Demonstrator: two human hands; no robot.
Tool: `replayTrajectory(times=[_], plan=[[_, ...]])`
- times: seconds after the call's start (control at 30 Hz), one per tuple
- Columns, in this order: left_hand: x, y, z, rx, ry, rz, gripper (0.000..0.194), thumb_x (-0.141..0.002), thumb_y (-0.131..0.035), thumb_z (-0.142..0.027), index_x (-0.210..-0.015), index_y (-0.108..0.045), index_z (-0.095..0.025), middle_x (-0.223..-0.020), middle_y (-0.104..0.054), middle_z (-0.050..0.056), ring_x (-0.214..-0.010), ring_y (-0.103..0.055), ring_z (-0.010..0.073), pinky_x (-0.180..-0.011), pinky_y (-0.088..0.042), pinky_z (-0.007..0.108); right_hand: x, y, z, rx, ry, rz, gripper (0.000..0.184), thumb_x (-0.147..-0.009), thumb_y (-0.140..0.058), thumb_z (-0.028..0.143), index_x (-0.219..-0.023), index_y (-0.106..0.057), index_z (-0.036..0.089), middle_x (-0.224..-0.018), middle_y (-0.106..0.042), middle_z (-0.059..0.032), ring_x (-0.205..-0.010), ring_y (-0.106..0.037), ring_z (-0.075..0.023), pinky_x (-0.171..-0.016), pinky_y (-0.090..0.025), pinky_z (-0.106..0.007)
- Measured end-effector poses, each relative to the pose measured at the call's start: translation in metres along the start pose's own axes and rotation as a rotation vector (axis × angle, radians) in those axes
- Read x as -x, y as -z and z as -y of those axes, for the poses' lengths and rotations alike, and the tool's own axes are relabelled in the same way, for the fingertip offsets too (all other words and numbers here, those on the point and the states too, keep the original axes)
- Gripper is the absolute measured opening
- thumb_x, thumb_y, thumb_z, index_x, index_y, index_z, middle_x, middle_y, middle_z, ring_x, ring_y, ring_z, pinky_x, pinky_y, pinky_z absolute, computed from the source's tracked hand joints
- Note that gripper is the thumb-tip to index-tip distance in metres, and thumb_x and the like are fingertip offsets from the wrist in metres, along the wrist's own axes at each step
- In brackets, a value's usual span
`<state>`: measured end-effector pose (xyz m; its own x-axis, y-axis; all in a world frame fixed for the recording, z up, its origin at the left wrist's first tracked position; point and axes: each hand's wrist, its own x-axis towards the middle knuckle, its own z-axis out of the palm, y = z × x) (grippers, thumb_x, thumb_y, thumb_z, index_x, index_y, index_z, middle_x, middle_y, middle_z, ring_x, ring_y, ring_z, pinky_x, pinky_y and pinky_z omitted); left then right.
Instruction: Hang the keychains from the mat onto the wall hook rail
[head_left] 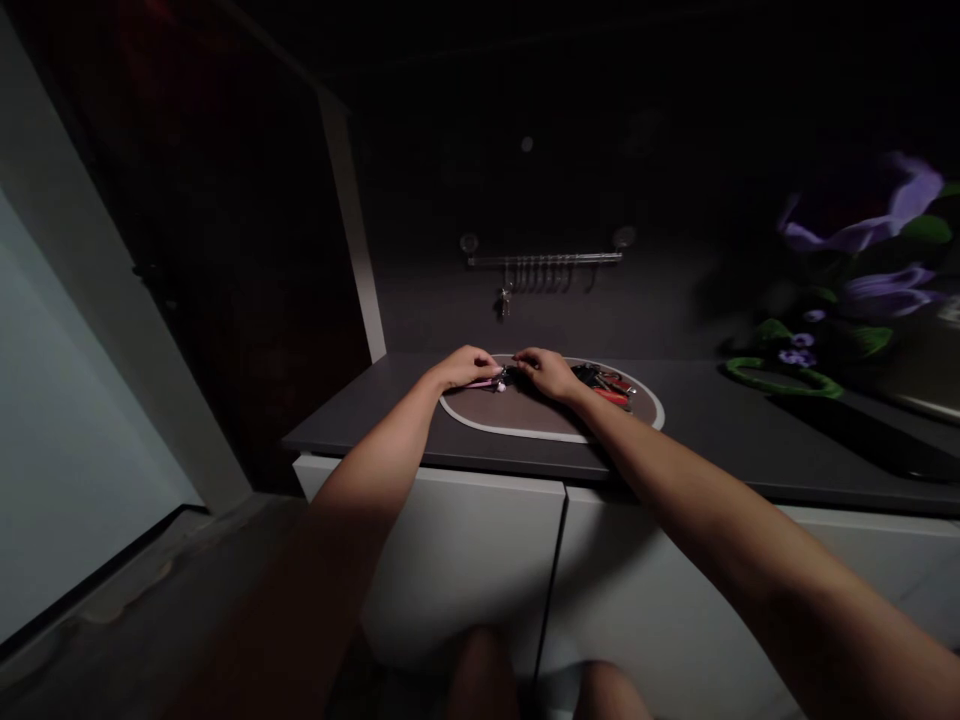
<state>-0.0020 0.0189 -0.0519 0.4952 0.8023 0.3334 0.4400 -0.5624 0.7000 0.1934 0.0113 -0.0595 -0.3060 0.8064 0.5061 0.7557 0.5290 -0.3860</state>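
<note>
My left hand (466, 368) rests over the left part of an oval brown mat with a white rim (525, 434). Its thumb and fingers are closed on a small bunch of keys (502, 378) with a pink strap (481, 384) trailing below. Close by on the right, my right hand (549, 374) has its fingers drawn together at the dark end of that bunch; what they pinch is too small and dark to make out. Beside my right wrist lies a pile of dark and red items (611, 388), perhaps more keys, partly hidden by the wrist.
A clear rail with several hooks (546, 260) is fixed to the dark wall, and a set of keys (505, 300) hangs from it. On the right of the dark counter (697, 440) are purple flowers (862, 235), a green ring (780, 378) and a flat black object (870, 435).
</note>
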Motion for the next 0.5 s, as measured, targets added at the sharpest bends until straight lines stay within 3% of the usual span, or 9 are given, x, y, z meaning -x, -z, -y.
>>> replayTrajectory(times=[0.2, 0.5], plan=[[0.000, 0.004, 0.005, -0.007, 0.067, 0.184, 0.031, -0.067, -0.060, -0.038, -0.083, -0.067, -0.013, -0.067, -0.062, 0.002, -0.053, -0.046, 0.0082, -0.053, -0.033, 0.021, -0.004, -0.006, 0.000, 0.029, -0.001, -0.006, 0.024, -0.079, -0.049, 0.018, -0.098, -0.064, 0.016, -0.101, -0.065, -0.0082, -0.093, -0.058, -0.0182, -0.084, -0.042, -0.029], [-0.001, 0.003, 0.007, -0.066, 0.018, 0.132, 0.029, -0.070, -0.058, -0.036, -0.083, -0.068, -0.012, -0.076, -0.066, 0.004, -0.066, -0.053, 0.0113, -0.063, -0.037, 0.022, -0.012, -0.010, 0.000, -0.027, 0.004, -0.047, 0.022, -0.075, -0.052, 0.013, -0.091, -0.067, 0.018, -0.094, -0.066, -0.0065, -0.089, -0.058, -0.0183, -0.084, -0.041, -0.029]])
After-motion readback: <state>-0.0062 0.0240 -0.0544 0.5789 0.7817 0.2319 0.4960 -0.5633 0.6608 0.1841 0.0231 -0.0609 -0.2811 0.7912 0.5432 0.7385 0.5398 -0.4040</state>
